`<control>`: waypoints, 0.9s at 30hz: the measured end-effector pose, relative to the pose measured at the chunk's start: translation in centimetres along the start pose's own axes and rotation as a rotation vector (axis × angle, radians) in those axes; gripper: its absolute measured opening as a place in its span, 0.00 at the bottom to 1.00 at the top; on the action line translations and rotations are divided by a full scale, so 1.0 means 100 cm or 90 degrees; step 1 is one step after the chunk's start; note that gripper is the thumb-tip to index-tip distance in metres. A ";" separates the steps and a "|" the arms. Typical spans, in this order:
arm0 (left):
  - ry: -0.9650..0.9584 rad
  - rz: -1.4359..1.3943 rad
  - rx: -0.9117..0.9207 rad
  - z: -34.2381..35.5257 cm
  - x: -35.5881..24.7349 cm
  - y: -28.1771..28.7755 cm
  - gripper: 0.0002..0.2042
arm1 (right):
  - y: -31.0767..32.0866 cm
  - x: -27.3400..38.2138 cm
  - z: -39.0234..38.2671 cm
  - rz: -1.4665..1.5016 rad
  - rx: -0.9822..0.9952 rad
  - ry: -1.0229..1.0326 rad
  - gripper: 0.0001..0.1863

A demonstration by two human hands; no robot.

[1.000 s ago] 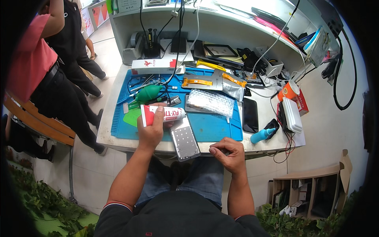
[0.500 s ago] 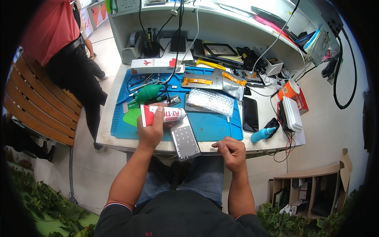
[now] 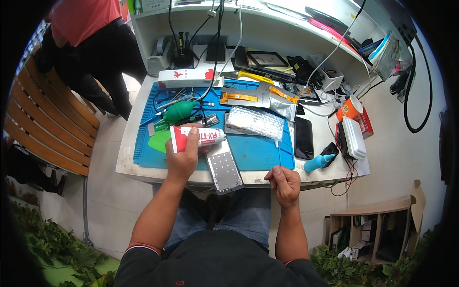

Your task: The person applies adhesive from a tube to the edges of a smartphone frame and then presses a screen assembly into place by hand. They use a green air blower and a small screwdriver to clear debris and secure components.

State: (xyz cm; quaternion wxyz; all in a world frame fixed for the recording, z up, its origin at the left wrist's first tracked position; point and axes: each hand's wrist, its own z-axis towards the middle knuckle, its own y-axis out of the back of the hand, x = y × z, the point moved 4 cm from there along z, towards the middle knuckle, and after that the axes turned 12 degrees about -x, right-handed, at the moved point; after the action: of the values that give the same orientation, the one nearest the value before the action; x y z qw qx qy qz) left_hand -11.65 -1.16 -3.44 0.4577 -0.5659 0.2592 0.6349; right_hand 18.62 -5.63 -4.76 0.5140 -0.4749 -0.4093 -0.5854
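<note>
Centre of frame: my left hand [image 3: 183,152] is closed around a red-and-white tube [image 3: 206,137]. Tube's long axis runs nearly level across the picture, flat red end to the left, narrow end to the right.

Dotted silver panel [image 3: 224,171] lies just below the tube's narrow end, a little below frame centre. Its long axis slants from upper left to lower right, crossing the tube's line steeply. Upper end sits close by my left fingers; contact there cannot be told. Lower end reaches past the front edge of the bench [image 3: 143,173].

My right hand [image 3: 285,185], lower right of centre, is narrow: fingers curled, thumb against index. Whether it pinches something small, I cannot tell. It is apart from both tube and panel, to the right of the panel's lower end. Left is the nearer hand to the panel.
</note>
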 end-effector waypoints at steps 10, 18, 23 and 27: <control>0.014 -0.002 0.004 -0.001 -0.004 0.001 0.14 | 0.000 0.000 0.000 -0.003 0.000 -0.006 0.24; 0.015 -0.003 0.010 -0.002 -0.005 0.000 0.14 | -0.001 0.001 0.000 -0.001 -0.004 -0.008 0.25; 0.007 -0.002 0.015 -0.002 -0.004 0.001 0.14 | 0.000 0.001 0.001 0.000 -0.005 -0.007 0.25; 0.012 -0.001 0.018 -0.003 -0.006 0.001 0.14 | -0.001 0.002 0.001 0.001 -0.005 -0.010 0.25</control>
State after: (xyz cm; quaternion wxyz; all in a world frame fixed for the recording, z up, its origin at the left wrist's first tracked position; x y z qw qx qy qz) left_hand -11.61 -1.61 -2.91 0.4635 -0.5655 0.2718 0.6257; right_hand 18.56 -5.58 -4.54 0.5097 -0.4816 -0.4105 -0.5830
